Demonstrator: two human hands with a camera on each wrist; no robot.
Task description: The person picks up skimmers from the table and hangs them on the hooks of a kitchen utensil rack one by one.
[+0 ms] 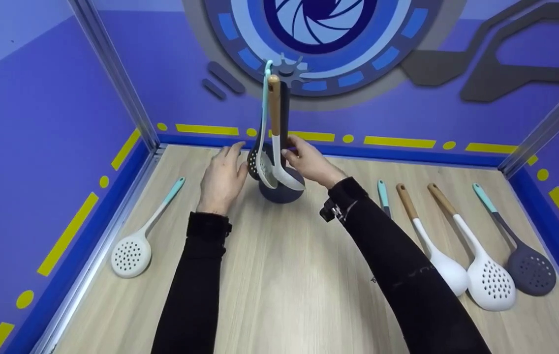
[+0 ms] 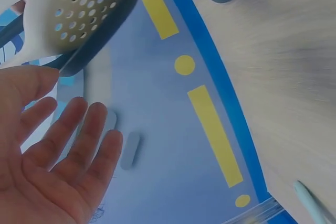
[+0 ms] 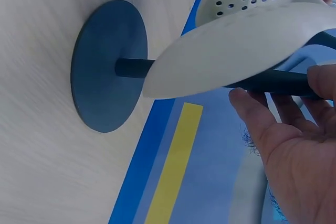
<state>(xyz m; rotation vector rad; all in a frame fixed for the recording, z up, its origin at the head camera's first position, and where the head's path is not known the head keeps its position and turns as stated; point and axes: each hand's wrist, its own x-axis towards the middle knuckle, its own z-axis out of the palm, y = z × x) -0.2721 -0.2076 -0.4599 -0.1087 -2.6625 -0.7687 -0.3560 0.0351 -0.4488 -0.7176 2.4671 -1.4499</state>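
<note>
A dark stand with a round base [image 1: 282,194] [image 3: 107,66] and an upright pole [image 3: 134,67] stands at the back middle of the wooden table. On it hang a white ladle [image 1: 289,179] [image 3: 231,51] with a wooden handle, a white slotted spoon [image 1: 263,167] [image 2: 79,9] with a teal handle, and a dark slotted spoon [image 1: 253,164] [image 2: 100,45]. My left hand [image 1: 223,177] [image 2: 47,156] hovers just left of the hanging spoons, fingers straight and spread, holding nothing. My right hand [image 1: 309,162] [image 3: 294,150] reaches in from the right; its thumb and fingers lightly grip the pole behind the ladle.
A white slotted spoon [image 1: 132,253] with a teal handle [image 2: 315,203] lies at the left edge. On the right lie a teal-handled utensil [image 1: 383,194] partly under my arm, a white spoon [image 1: 444,265], a white slotted spoon [image 1: 491,282] and a dark grey slotted spoon [image 1: 530,268]. Blue walls close in three sides.
</note>
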